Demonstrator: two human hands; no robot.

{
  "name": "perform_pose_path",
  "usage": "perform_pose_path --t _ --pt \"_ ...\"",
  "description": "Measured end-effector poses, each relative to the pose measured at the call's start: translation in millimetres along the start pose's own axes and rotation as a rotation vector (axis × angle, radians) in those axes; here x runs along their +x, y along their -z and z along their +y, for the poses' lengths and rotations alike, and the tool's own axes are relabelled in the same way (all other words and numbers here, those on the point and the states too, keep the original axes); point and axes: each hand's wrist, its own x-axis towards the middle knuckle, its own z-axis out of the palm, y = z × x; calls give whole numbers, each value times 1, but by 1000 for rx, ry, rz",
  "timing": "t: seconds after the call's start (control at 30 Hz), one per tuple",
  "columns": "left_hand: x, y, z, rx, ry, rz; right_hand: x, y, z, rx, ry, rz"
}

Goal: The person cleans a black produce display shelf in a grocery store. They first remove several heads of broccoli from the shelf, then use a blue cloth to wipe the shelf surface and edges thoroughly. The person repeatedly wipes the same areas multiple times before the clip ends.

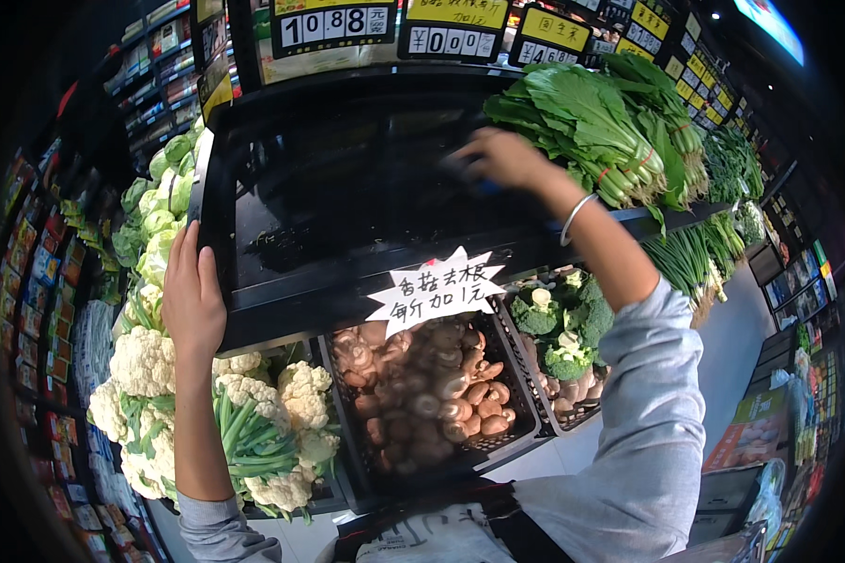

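A black display tray (289, 310) lies before me, its base bare on the left and middle apart from small green scraps. My left hand (193, 299) rests on the tray's left front corner, fingers along the side wall. Over the tray, near its right part, my right hand (500, 158) is blurred by motion; something dark, partly blue, shows beneath it, too blurred to name. Just right of that hand lie bundles of leafy greens (591, 119) tied with red bands. A star-shaped handwritten sign (433, 288) sits at the tray's front edge.
Below the tray are a crate of brown mushrooms (489, 408), cauliflowers (144, 362) at left and broccoli (567, 359) at right. Green cabbages (158, 222) flank the left side. Price signs (454, 32) stand along the back. Green onions (683, 260) lie at right.
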Motion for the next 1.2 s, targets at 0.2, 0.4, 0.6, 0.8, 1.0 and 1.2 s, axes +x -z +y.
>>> perform_pose_path --t 0.2,0.4,0.6,0.8,1.0,1.2 --pt "3 -10 10 35 -8 17 12 -12 48 -164 -280 -49" --pt "-7 1 1 24 36 55 -31 3 -17 -68 -8 -132" --pt "3 -12 16 71 38 79 -45 7 48 -555 -488 -159" --pt "-6 -5 0 37 38 102 -22 -8 -63 -393 7 -41" --pt "0 -9 12 63 1 122 -40 24 60 -408 -711 -237" --pt "0 -11 13 74 22 95 1 -4 -65 -264 -91 -68"
